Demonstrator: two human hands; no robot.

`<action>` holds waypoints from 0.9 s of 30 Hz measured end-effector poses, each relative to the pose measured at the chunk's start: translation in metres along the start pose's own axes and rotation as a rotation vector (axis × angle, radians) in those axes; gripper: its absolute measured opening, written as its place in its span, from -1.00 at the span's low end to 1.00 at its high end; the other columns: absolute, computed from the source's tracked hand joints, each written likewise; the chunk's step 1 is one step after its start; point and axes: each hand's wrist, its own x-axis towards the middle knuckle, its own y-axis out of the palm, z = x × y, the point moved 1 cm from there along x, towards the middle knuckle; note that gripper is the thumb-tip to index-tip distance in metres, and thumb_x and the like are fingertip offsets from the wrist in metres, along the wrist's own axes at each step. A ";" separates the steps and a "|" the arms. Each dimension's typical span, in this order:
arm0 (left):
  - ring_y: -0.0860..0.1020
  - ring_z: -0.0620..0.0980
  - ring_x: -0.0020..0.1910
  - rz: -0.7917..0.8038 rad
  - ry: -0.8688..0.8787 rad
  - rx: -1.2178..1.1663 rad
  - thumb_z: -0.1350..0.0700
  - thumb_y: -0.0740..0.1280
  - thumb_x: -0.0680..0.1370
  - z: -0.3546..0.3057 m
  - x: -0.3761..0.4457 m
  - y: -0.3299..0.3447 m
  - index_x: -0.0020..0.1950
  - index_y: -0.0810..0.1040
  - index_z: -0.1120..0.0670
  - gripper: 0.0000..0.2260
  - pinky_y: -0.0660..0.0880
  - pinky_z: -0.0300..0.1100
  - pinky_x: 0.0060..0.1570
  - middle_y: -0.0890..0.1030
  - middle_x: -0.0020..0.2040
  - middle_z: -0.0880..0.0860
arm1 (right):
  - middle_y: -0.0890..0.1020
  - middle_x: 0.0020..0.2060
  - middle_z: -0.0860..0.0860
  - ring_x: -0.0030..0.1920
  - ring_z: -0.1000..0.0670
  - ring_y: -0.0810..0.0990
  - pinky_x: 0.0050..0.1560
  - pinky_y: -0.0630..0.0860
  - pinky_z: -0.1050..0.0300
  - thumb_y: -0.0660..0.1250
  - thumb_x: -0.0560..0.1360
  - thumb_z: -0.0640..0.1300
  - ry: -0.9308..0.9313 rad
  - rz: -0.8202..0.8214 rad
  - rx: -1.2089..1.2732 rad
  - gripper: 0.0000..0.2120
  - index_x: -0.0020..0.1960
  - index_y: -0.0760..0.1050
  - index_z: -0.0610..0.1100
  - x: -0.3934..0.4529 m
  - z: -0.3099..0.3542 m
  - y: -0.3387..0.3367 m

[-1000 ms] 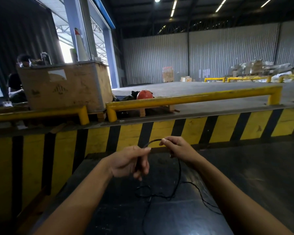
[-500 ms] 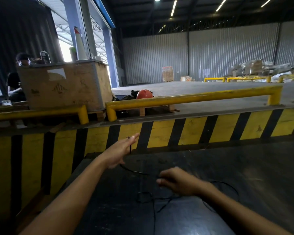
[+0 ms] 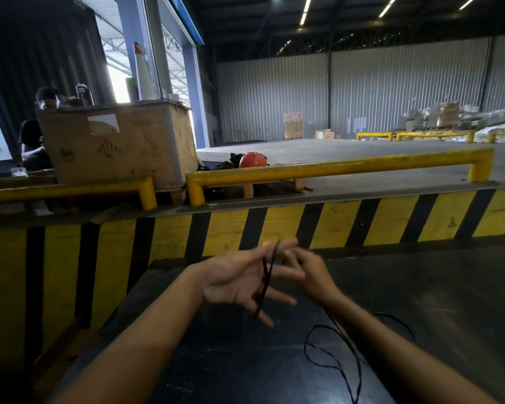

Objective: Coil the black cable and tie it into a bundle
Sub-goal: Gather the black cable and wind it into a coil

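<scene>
Spreading wide, palm up, the left hand (image 3: 239, 282) has its fingers splayed, with loops of the black cable (image 3: 266, 282) running across the palm between thumb and fingers. The right hand (image 3: 306, 272) sits just beside it, fingertips pinching the cable near the left fingertips (the grip is blurred). The rest of the cable trails down onto the dark counter (image 3: 435, 301) in a loose loop. Beyond stand a yellow-and-black striped barrier (image 3: 391, 220), a yellow rail (image 3: 333, 167), an orange helmet (image 3: 252, 160) and a wooden crate (image 3: 120, 144).
</scene>
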 end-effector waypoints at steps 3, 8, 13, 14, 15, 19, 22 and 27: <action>0.36 0.22 0.40 -0.143 0.245 -0.158 -0.18 0.17 0.53 -0.013 0.008 -0.004 0.34 0.39 -0.32 -0.63 0.41 0.40 0.13 0.37 0.45 0.06 | 0.63 -0.21 -0.04 -0.20 0.00 0.60 -0.11 0.56 -0.09 0.12 0.62 -0.04 -0.039 0.232 -0.114 -0.72 -0.08 0.54 -0.14 -0.035 -0.012 0.040; 0.06 0.24 0.52 -0.590 0.413 -0.048 -0.18 0.09 0.56 -0.010 0.011 -0.028 0.34 0.33 -0.37 -0.66 0.16 0.48 0.24 0.08 0.57 0.05 | 0.53 -0.32 0.04 -0.30 0.04 0.50 -0.23 0.44 0.07 0.10 0.61 0.05 -0.109 0.490 -0.274 -0.71 -0.14 0.47 -0.07 -0.043 0.005 0.035; 0.10 0.21 0.51 -0.722 0.012 0.558 -0.22 0.02 0.59 0.000 -0.002 -0.048 0.45 0.15 -0.33 -0.60 0.25 0.34 0.27 0.10 0.57 0.02 | 0.57 -0.26 0.04 -0.27 0.09 0.55 -0.22 0.50 0.18 0.20 0.56 0.04 -0.136 0.459 -0.321 -0.80 -0.11 0.53 -0.02 -0.020 0.030 -0.025; 0.15 0.18 0.49 -0.702 -0.091 0.686 -0.23 -0.01 0.59 0.001 -0.005 -0.049 0.46 0.13 -0.32 -0.59 0.32 0.23 0.24 0.12 0.56 0.00 | 0.58 -0.26 0.04 -0.26 0.11 0.56 -0.22 0.52 0.20 0.22 0.55 0.04 -0.147 0.404 -0.313 -0.82 -0.13 0.54 0.00 -0.014 0.035 -0.040; 0.21 0.16 0.47 -0.666 -0.171 0.767 -0.24 -0.03 0.59 0.002 -0.007 -0.049 0.47 0.12 -0.31 -0.58 0.37 0.10 0.17 0.16 0.55 0.00 | 0.59 -0.27 0.05 -0.26 0.13 0.57 -0.23 0.50 0.21 0.25 0.54 0.03 -0.169 0.346 -0.322 -0.83 -0.14 0.55 0.01 -0.007 0.040 -0.053; 0.48 0.08 0.23 -0.427 -0.352 0.797 -0.26 -0.03 0.58 0.000 -0.003 -0.027 0.37 0.25 -0.34 -0.63 0.52 -0.04 0.01 0.46 0.32 0.00 | 0.63 -0.26 0.06 -0.26 0.16 0.59 -0.25 0.46 0.24 0.33 0.50 -0.03 -0.255 0.129 -0.407 -0.88 -0.10 0.60 -0.05 0.015 0.053 -0.082; 0.50 0.01 0.20 -0.205 -0.296 0.494 -0.24 0.02 0.59 -0.003 0.008 -0.003 0.32 0.27 -0.44 -0.70 0.58 0.10 0.01 0.39 0.38 -0.02 | 0.61 -0.31 0.04 -0.30 0.11 0.56 -0.32 0.41 0.26 0.35 0.49 -0.04 -0.273 -0.102 -0.354 -0.88 -0.12 0.60 -0.08 0.024 0.053 -0.079; 0.50 0.14 0.28 0.013 0.069 0.064 -0.20 0.08 0.56 -0.028 0.013 0.014 0.37 0.31 -0.35 -0.63 0.49 0.28 0.09 0.45 0.38 0.02 | 0.64 -0.15 0.02 -0.15 0.11 0.63 -0.19 0.55 0.18 0.18 0.60 -0.11 -0.115 -0.041 0.046 -0.83 -0.07 0.54 -0.01 0.001 0.036 -0.030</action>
